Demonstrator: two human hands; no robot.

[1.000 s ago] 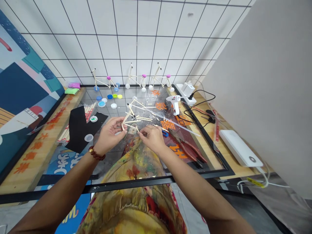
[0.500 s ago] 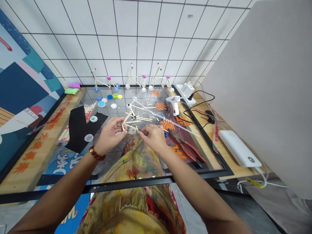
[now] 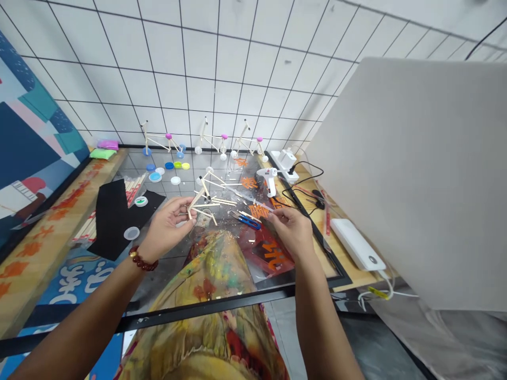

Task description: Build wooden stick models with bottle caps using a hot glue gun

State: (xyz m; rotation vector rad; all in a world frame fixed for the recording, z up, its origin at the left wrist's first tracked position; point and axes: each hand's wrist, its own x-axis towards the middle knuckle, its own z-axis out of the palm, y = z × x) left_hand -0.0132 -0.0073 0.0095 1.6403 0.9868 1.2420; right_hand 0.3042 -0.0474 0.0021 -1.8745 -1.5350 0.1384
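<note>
My left hand point(image 3: 174, 221) pinches a small frame of glued wooden sticks point(image 3: 194, 203), with dark tips on some sticks and pale round discs at its far end. My right hand point(image 3: 293, 229) is at the right, fingertips closed on a long translucent glue stick point(image 3: 249, 198); its far right part is hidden behind the hand. Blue-handled thread snips point(image 3: 249, 220) lie between the hands. Loose wooden sticks point(image 3: 224, 201) are on the glass tabletop just beyond my left hand.
Three stick bicycles point(image 3: 206, 138) with pink seats stand along the tiled wall. A white glue gun point(image 3: 268, 180) and a power strip point(image 3: 284, 168) are back right, a white power bank point(image 3: 356, 244) nearer. Bottle caps point(image 3: 169, 165) and black sheets point(image 3: 114, 221) lie left.
My right hand has left the stick frame and moved right to the glue stick, uncovering the snips and covering the red-handled pliers. My left hand still holds the frame. The view has shifted.
</note>
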